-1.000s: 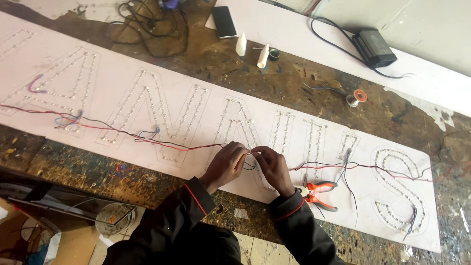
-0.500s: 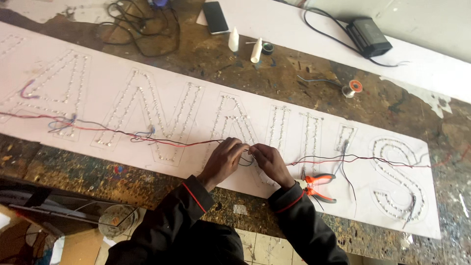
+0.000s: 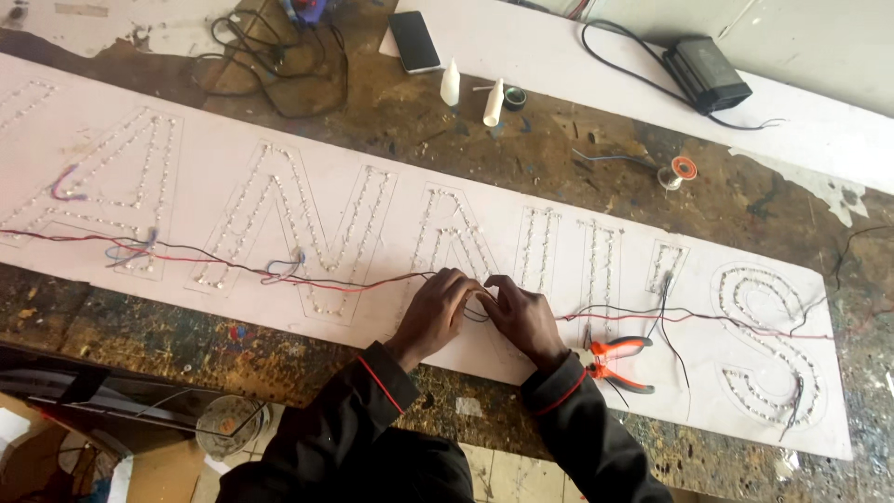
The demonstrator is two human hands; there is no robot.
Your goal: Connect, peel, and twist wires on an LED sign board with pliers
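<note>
A long white sign board [image 3: 214,168] lies across the workbench, with letter shapes outlined in rows of small studs. Red and black wires [image 3: 335,281] run along its front edge. My left hand [image 3: 436,312] and my right hand [image 3: 521,315] meet over the board near its front edge, fingertips pinched together on the wires where they join. Both arms wear dark sleeves with a red cuff line. What lies between the fingertips is hidden.
Orange-handled pliers [image 3: 619,361] lie just right of my right hand. At the back are a dark phone [image 3: 415,41], two small white bottles [image 3: 471,93], a solder spool [image 3: 680,170], a black box with cable [image 3: 708,73] and tangled black cords [image 3: 270,56]. A glass jar [image 3: 229,425] sits below the bench edge.
The view has shifted slightly; my hands stay together on the wires at the same spot, with only small finger movement.
</note>
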